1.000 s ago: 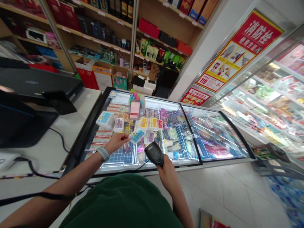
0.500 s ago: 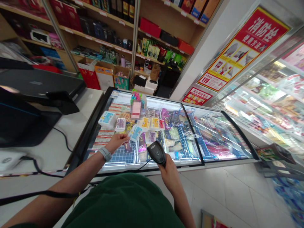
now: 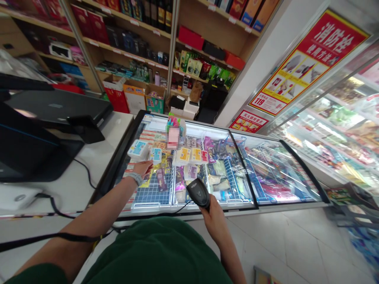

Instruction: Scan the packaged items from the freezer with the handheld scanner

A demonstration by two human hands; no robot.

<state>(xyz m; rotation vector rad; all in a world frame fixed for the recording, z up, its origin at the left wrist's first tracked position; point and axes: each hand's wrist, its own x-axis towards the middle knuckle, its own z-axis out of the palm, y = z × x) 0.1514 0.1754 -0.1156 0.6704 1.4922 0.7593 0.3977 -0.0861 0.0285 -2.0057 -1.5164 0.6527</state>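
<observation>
My right hand (image 3: pixel 213 217) is closed around the handle of a black barcode scanner (image 3: pixel 198 193), held above the near edge of the freezer's glass top. My left hand (image 3: pixel 143 169), with a watch on its wrist, has its fingers stretched out. Their tips are at the lower edge of a small clear plastic box with a blue label (image 3: pixel 155 155), which lies on the glass. Just left of it is a stack of larger blue-labelled boxes (image 3: pixel 138 148). To the right sit yellow-labelled boxes (image 3: pixel 184 155) and a purple-labelled box (image 3: pixel 191 172).
The chest freezer (image 3: pixel 257 207) holds bagged goods in wire baskets under its glass. A counter (image 3: pixel 68 169) with a black monitor (image 3: pixel 32 138) adjoins on the left. A cup of colourful items (image 3: pixel 174 120) stands at the back of the glass. The scanner's cable (image 3: pixel 182 208) runs left.
My left hand has moved left with the blue-labelled box, which now lies where the left purple-labelled box showed. Its fingers have loosened. The scanner stays in my right hand.
</observation>
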